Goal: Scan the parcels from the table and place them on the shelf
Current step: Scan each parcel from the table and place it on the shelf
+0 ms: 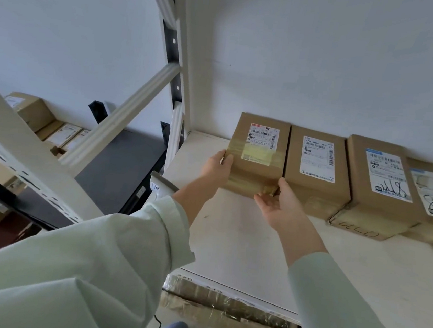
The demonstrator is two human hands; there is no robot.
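Note:
A brown cardboard parcel [256, 168] with a white shipping label and clear tape sits on the white shelf board [228, 245], at the left end of a row. My left hand [216, 168] holds its left side, thumb hooked over the top edge. My right hand [276, 206] lies palm up with straight fingers, and its thumb touches the parcel's lower front corner. To the right stand a second labelled parcel [316, 166] and a third [378, 186], touching side by side.
A white handheld scanner [157, 185] shows behind my left forearm. The white shelf upright [184, 80] rises left of the parcel. More boxes [41, 121] sit on a rack at far left. A taped box [221, 311] lies on the level below.

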